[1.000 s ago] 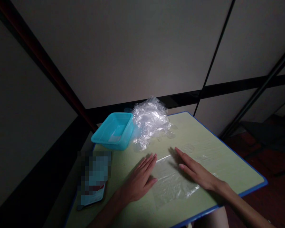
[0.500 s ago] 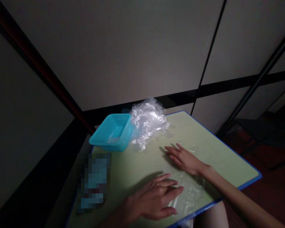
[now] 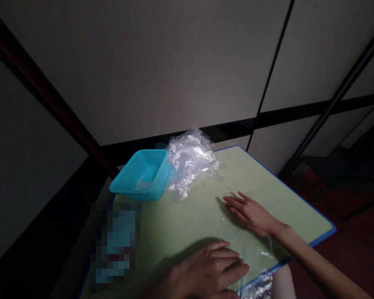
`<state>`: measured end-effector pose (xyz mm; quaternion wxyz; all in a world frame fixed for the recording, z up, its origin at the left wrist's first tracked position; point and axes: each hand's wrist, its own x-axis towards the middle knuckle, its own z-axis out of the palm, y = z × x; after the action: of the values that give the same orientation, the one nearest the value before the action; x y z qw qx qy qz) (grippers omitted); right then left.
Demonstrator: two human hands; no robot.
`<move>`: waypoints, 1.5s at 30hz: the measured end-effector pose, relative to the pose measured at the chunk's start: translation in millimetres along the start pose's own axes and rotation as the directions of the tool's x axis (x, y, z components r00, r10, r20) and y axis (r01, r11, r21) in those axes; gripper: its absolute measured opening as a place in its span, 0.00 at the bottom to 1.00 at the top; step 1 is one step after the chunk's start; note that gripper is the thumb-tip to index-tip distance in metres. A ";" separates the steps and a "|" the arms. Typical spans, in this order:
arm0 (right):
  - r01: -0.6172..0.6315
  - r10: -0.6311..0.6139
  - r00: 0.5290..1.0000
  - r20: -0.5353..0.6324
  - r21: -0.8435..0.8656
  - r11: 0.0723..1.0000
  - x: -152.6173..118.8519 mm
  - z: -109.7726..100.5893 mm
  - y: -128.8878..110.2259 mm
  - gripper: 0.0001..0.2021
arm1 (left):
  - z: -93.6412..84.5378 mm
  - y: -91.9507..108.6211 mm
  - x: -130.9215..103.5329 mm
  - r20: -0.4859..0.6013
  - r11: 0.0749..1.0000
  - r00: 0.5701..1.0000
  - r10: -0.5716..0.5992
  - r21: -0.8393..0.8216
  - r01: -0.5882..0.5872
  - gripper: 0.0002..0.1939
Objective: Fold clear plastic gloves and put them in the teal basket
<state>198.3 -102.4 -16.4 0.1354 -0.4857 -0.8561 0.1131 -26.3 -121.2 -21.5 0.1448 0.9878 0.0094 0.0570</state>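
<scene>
A thin clear plastic sheet (image 3: 255, 249), perhaps a disposable glove, lies near the table's front edge, and part of it hangs over that edge. My left hand (image 3: 212, 265) is palm down at its left side with fingers stretched out, the fingertips over or touching the plastic. Above its upper right part, my right hand (image 3: 252, 214) rests with fingers spread and lowered toward the tabletop. Neither hand grips anything that I can see. The outline of the plastic is faint, and its part under the right hand is hidden.
A pile of crumpled clear plastic (image 3: 193, 160) lies at the back of the table (image 3: 174, 224), against a blue plastic basin (image 3: 143, 178). A blurred-out bluish item (image 3: 116, 245) lies at the left edge. Pale cabinet panels (image 3: 174, 74) rise behind.
Both hands have shifted slightly right and down in the picture, and the view has moved a little. The plastic now lies flatter, with more of it hanging over the front edge.
</scene>
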 end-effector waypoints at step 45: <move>0.174 -0.174 0.981 0.082 0.016 0.985 -36.7 9.9 -1.5 0.30 | -14.6 -41.7 -7.0 0.073 0.959 0.959 -0.275 0.099 0.267 0.34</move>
<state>211.8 -135.4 -29.7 0.1113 -0.4034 -0.8997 0.1246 -35.1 -77.4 -20.3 0.1078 0.9841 0.1408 -0.0066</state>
